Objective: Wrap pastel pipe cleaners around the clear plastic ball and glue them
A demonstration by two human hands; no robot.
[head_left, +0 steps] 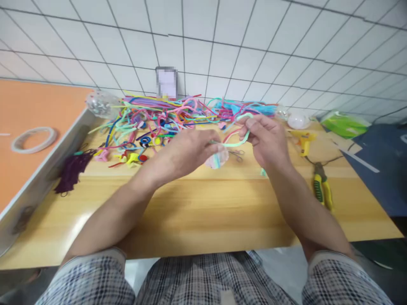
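Pinching pale-green stem [235, 145] near the scissors [238, 156] with left hand [199, 146] and right hand [265, 133], likely to control its curve.

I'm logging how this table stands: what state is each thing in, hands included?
Pale green fuzzy stem, held, curved
Left hand, grip closed on the stem
Right hand, grip closed on the stem
Multicoloured fuzzy stems, loosely heaped
Yellow plastic glue gun, lying down
Yellow-and-green-handled pliers, lying down
Small metal scissors, lying; open or shut unclear
Dark purple fringed bundle, lying loose
White ring-shaped roll, lying flat
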